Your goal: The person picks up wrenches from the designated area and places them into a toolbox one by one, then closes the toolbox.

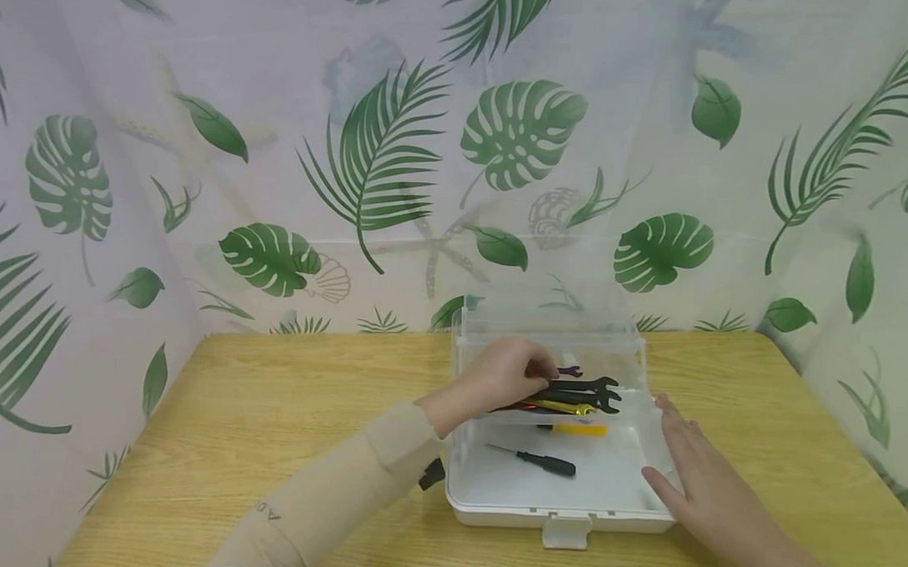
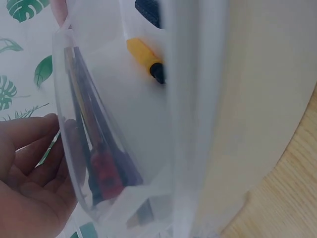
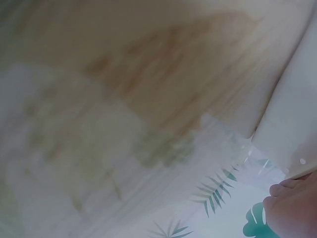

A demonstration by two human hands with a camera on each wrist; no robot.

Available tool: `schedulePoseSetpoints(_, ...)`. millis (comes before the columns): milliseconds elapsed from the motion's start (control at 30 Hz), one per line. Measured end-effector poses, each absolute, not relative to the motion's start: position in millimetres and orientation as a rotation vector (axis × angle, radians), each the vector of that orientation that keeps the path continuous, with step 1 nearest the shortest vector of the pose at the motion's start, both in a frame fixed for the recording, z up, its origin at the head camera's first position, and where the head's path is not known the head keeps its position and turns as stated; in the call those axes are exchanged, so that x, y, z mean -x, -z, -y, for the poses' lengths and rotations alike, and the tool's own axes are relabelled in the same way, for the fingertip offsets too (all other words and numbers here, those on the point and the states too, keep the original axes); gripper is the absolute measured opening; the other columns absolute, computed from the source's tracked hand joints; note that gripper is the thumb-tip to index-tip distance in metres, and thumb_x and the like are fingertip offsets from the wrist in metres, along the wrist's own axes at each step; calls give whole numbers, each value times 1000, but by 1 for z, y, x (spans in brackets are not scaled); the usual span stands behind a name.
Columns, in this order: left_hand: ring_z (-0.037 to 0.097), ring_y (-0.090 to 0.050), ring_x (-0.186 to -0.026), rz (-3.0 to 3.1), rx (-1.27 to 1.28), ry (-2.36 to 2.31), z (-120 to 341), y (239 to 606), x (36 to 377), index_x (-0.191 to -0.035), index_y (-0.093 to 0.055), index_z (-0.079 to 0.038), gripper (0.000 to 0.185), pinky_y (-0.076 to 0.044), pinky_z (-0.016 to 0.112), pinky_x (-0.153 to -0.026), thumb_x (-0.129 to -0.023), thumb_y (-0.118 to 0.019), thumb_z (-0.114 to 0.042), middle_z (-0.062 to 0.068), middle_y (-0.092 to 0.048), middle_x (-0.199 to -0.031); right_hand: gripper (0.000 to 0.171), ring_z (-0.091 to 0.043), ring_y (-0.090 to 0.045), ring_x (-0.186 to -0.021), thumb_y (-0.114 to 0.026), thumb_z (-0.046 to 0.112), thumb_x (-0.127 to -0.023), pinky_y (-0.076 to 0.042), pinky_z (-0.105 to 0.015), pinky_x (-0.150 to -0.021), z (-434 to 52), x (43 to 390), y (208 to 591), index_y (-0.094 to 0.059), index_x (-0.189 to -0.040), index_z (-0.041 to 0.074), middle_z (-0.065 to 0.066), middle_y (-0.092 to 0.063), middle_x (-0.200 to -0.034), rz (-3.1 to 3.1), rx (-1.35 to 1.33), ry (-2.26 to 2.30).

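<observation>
A white plastic toolbox (image 1: 559, 512) stands open on the wooden table (image 1: 269, 410), its clear lid (image 1: 546, 324) upright at the back. My left hand (image 1: 529, 371) grips the left end of a clear inner tray (image 1: 520, 416) that sits slightly raised over the box. The tray holds several wrenches (image 1: 581, 392), black, yellow and red. In the left wrist view the left hand (image 2: 34, 168) lies against the tray (image 2: 124, 114) wall. My right hand (image 1: 681, 458) rests with straight fingers against the box's right wall. A black screwdriver (image 1: 545, 463) lies on the box floor, and a yellow-handled tool (image 1: 580, 430) shows under the tray.
A leaf-patterned curtain (image 1: 368, 164) closes off the back and both sides of the table. The box's front latch (image 1: 565, 531) points toward me. The right wrist view is blurred and shows the table, the box's edge (image 3: 292, 129) and a fingertip (image 3: 292, 208).
</observation>
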State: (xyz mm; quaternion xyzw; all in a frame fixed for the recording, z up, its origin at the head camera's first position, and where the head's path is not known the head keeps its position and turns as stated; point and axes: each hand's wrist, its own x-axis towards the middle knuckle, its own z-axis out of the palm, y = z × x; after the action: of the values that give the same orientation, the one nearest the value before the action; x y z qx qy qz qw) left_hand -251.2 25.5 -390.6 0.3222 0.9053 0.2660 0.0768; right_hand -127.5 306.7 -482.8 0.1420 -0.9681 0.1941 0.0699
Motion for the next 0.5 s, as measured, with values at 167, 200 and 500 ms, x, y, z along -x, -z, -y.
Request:
schedulePoseSetpoints(167,16,-76,-108,-2687,-968,-846,-20,387,252,-119,-79,-9,18,-58,19,-92,-102,-71,-10,5,-80,-119,85,-56,-35,-151,-62,30,-106,14,-15,-126,-307,127,483,-14,-168,-4,-26,-21,-175,2896,-440,-564)
schedulePoseSetpoints(200,17,-75,-109,-2684,-971,-852,-19,386,252,-119,-79,-8,18,-58,20,-92,-102,-71,-10,5,-80,-119,85,-56,-35,-151,-61,31,-107,14,-17,-127,-307,127,483,-13,-168,-4,-26,-20,-175,2905,-436,-565)
schedulePoseSetpoints(500,20,-75,-113,-2682,-969,-890,-7,381,252,-120,-79,-8,19,-59,26,-97,-103,-70,-11,6,-80,-121,87,-54,-34,-153,-61,32,-107,17,-11,-122,-307,127,482,-12,-168,-4,-24,-17,-176,2909,-440,-543)
